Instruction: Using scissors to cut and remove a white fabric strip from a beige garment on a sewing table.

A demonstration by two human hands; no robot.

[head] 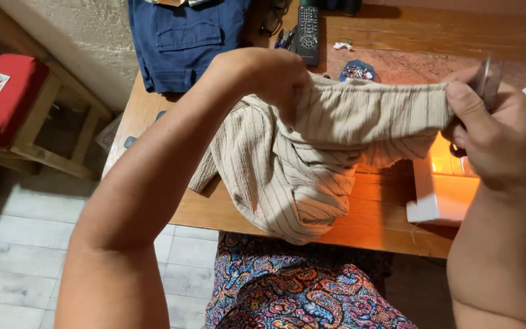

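Above the wooden table, left hand, right hand, both hands gripping striped cloth

Scissors: blurred, mostly hidden by right hand; left hand fingertips buried in striped cloth; white machine half covered, cut by right edge; jeans cut by top edge

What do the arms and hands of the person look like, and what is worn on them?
Both forearms are bare, with no sleeves, gloves, watch or bracelet visible. The left hand and right hand show no rings. The fingernails are short and unpainted.
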